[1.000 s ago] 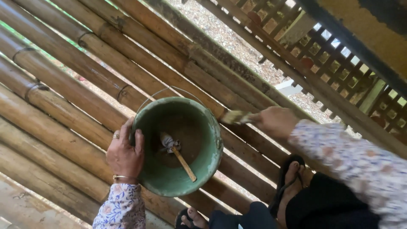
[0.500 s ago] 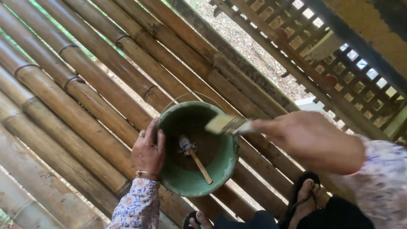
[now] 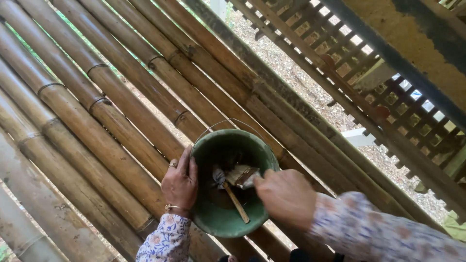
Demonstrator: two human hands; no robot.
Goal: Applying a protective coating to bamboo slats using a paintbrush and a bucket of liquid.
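Single head-worn view, looking steeply down, close over green bucket (image 3: 228, 194), bamboo poles (image 3: 97, 121)

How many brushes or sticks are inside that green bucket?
2. A flat paintbrush held by the right hand dips into the green bucket, which the left hand steadies; a wooden-handled tool leans inside. The dark bottom may hide more.

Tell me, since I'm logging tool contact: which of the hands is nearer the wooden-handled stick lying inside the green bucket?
Right. The right hand reaches into the green bucket with a paintbrush, just above the stick; the left hand grips the outer rim.
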